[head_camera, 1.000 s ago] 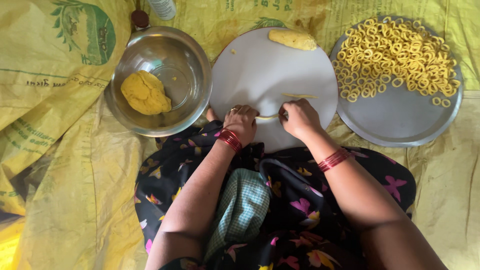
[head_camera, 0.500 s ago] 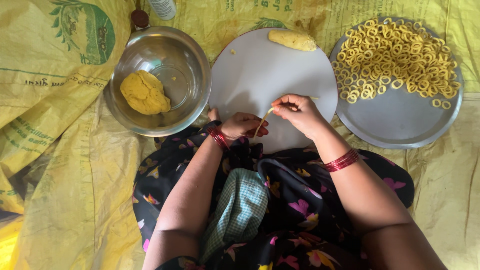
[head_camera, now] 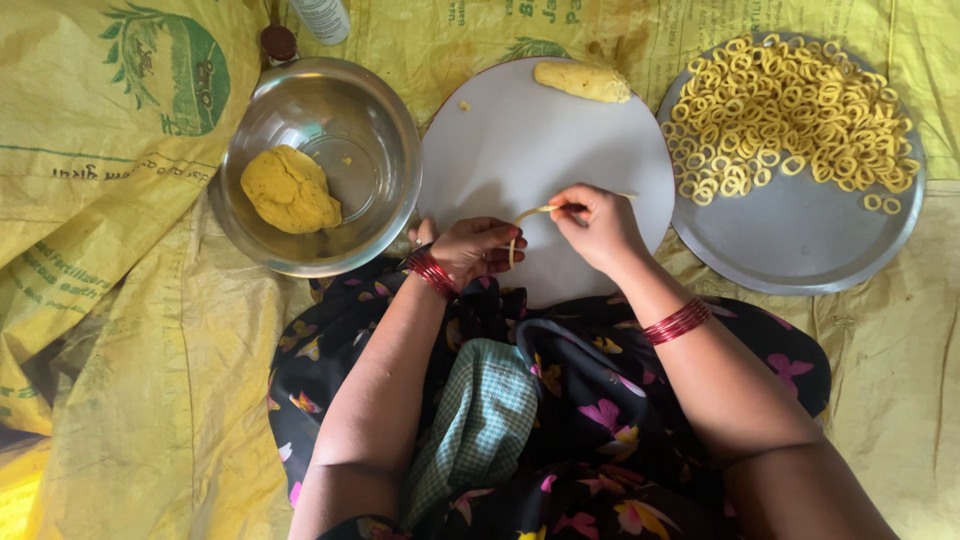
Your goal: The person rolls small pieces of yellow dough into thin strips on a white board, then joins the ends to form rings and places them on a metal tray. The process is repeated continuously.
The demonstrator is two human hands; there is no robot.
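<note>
- Nearest, a dark floral lap (head_camera: 600,420) lies against the near edge of the round white board (head_camera: 520,140).
- The left hand (head_camera: 478,248) is curled, its fingertips pinching the lower end of a thin yellow dough strand (head_camera: 527,215).
- The right hand (head_camera: 598,225) pinches the strand's upper end above the board.
- The board's middle is bare; a dough log (head_camera: 582,81) sits at its far edge.
- Left, a steel bowl (head_camera: 372,150) holds a dough lump (head_camera: 290,190), rim touching the board.
- Right, a steel plate (head_camera: 800,235) carries dough rings (head_camera: 785,110) on its far half.

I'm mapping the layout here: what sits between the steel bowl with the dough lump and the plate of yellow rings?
In the head view, a round white board lies between the steel bowl and the plate, with a small dough roll at its far edge.
</note>
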